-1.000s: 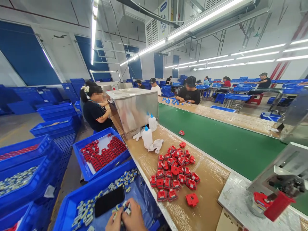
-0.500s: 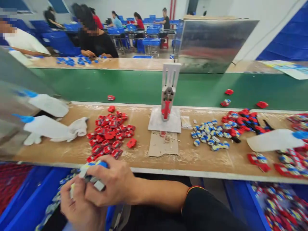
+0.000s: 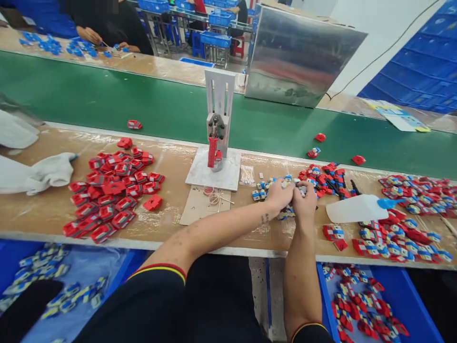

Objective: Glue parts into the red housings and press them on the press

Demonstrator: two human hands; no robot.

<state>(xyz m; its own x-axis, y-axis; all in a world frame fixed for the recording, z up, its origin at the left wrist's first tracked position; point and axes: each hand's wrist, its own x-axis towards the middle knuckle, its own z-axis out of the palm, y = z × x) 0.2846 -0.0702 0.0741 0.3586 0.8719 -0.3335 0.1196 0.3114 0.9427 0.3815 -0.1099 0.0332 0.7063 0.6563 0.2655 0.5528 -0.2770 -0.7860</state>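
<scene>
Both hands are over a pile of small blue, white and yellow plastic parts (image 3: 259,195) on the bench, right of centre. My left hand (image 3: 280,194) is curled, its fingertips meeting the other hand. Bent fingers of my right hand (image 3: 304,202) close around pale plastic parts (image 3: 302,190) between the two hands. The fingers hide much of what is held. Just beyond lie red parts with black pieces (image 3: 326,179). To the left, a press jig with a red lever (image 3: 213,151) stands on a white base plate (image 3: 193,177).
Red parts (image 3: 113,186) are heaped on the left. A white bottle with a blue nozzle (image 3: 352,208) lies right of my hands, near red-and-blue assemblies (image 3: 400,247). Blue bins (image 3: 414,305) sit below the bench edge. Behind runs a green belt (image 3: 171,107); a person works across it.
Both hands have moved from above the lower-left bin, holding several pale-and-blue parts, to the pile on the right of the bench. The view has turned right and tipped down.
</scene>
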